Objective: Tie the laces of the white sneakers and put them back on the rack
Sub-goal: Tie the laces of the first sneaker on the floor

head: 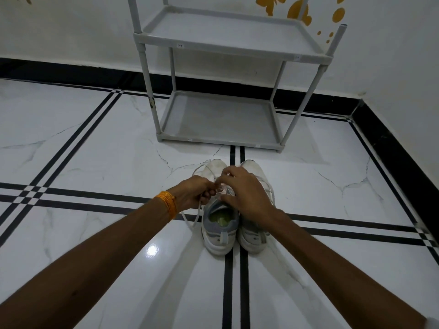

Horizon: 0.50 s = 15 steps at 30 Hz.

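White marble floor (pixel 95 150) with black stripes runs to a grey rack (pixel 221 119) at the far wall, both shelves bare. Our white sneakers (pixel 235 224) sit side by side near us. Our left hand (pixel 194 193) pinches a lace (pixel 193 218) of the left shoe; our right hand (pixel 244 193) curls over its tongue. We judge tying barely begun, the right shoe's laces loose and racking undone.

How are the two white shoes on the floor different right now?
The left sneaker is being worked on: the left hand and right hand pinch its laces above the tongue. The right sneaker is partly hidden under the right hand, its lace lying loose. The left sneaker's opening shows a greenish insole; the right sneaker's opening is covered. Both are white and grey, side by side, toes towards the rack.
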Each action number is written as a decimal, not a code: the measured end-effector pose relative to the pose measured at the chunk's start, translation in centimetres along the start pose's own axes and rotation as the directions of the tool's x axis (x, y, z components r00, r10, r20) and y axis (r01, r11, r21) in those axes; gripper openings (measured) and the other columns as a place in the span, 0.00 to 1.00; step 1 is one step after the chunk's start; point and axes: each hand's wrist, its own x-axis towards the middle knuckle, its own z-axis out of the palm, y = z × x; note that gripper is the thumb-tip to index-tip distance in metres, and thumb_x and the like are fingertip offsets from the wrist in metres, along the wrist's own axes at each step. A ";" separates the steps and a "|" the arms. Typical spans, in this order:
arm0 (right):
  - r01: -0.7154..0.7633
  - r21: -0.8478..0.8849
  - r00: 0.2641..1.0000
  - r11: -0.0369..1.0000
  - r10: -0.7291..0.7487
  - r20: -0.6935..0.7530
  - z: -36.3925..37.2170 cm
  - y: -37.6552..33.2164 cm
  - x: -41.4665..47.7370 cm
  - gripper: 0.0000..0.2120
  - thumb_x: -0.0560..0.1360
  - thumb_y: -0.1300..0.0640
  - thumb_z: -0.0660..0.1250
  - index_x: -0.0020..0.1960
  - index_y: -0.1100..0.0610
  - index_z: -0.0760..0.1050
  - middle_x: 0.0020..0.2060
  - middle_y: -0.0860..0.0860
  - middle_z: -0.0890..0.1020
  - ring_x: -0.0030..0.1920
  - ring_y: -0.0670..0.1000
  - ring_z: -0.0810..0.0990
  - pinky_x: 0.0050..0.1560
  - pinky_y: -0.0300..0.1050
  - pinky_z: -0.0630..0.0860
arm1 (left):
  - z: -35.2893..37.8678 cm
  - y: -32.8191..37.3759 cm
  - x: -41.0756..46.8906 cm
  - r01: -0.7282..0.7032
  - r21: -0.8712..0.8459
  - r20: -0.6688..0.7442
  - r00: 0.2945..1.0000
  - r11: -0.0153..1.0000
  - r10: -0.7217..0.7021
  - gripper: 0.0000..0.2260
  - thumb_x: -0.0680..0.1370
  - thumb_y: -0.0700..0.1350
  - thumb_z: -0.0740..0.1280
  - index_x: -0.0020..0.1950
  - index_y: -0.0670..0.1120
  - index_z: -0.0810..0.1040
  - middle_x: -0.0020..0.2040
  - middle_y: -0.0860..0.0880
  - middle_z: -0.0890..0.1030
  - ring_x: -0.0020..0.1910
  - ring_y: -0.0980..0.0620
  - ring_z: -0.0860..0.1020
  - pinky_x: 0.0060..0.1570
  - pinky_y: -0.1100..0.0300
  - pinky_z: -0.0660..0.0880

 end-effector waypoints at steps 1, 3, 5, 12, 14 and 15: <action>0.066 -0.103 0.998 0.992 -0.064 0.016 -0.3 -0.3 0.2 0.12 0.75 0.54 0.70 0.57 0.53 0.80 0.57 0.52 0.80 0.56 0.53 0.77 0.57 0.51 0.74 | 0.0 -0.2 0.0 -0.005 0.022 0.005 1.000 1.000 0.005 0.07 0.79 0.37 0.61 0.41 0.41 0.74 0.30 0.48 0.71 0.25 0.57 0.65 0.22 0.68 0.63; 0.134 -0.179 0.990 0.975 -0.126 0.058 -0.7 -0.6 0.6 0.07 0.77 0.57 0.67 0.53 0.58 0.81 0.49 0.56 0.83 0.50 0.56 0.79 0.52 0.52 0.74 | -0.1 -0.5 0.0 -0.017 0.044 0.007 1.000 0.999 0.017 0.07 0.79 0.37 0.61 0.42 0.41 0.75 0.29 0.48 0.72 0.24 0.57 0.66 0.22 0.68 0.65; 0.092 -0.147 0.995 0.985 -0.085 0.057 -0.8 -0.6 0.7 0.07 0.77 0.57 0.67 0.50 0.59 0.80 0.46 0.56 0.83 0.47 0.56 0.79 0.48 0.50 0.74 | -0.3 -0.4 0.0 -0.022 0.036 -0.003 1.000 0.999 0.022 0.07 0.79 0.37 0.61 0.43 0.40 0.77 0.29 0.48 0.73 0.24 0.57 0.68 0.22 0.68 0.66; -0.123 0.097 0.982 0.988 0.107 0.153 -1.0 4.4 -0.5 0.11 0.79 0.52 0.65 0.38 0.54 0.72 0.35 0.48 0.77 0.36 0.49 0.74 0.39 0.45 0.68 | -2.6 -1.5 0.0 -0.145 0.181 -0.150 0.973 0.973 0.173 0.08 0.76 0.36 0.65 0.48 0.37 0.84 0.36 0.43 0.79 0.30 0.54 0.73 0.26 0.67 0.72; -0.106 0.087 0.980 0.991 0.089 0.176 -1.0 5.0 -1.2 0.12 0.78 0.53 0.66 0.37 0.55 0.72 0.34 0.49 0.76 0.35 0.49 0.73 0.39 0.47 0.70 | -3.0 -2.5 0.2 -0.207 0.212 -0.158 0.957 0.955 0.242 0.06 0.76 0.36 0.68 0.49 0.38 0.84 0.40 0.41 0.82 0.34 0.52 0.77 0.28 0.66 0.76; -0.099 0.078 0.980 0.992 0.084 0.178 -0.9 5.1 -1.4 0.12 0.78 0.54 0.66 0.37 0.54 0.71 0.33 0.48 0.76 0.35 0.49 0.72 0.39 0.47 0.70 | -3.1 -2.8 0.4 -0.237 0.247 -0.182 0.941 0.940 0.285 0.06 0.76 0.38 0.69 0.50 0.38 0.84 0.41 0.41 0.82 0.35 0.51 0.79 0.29 0.66 0.77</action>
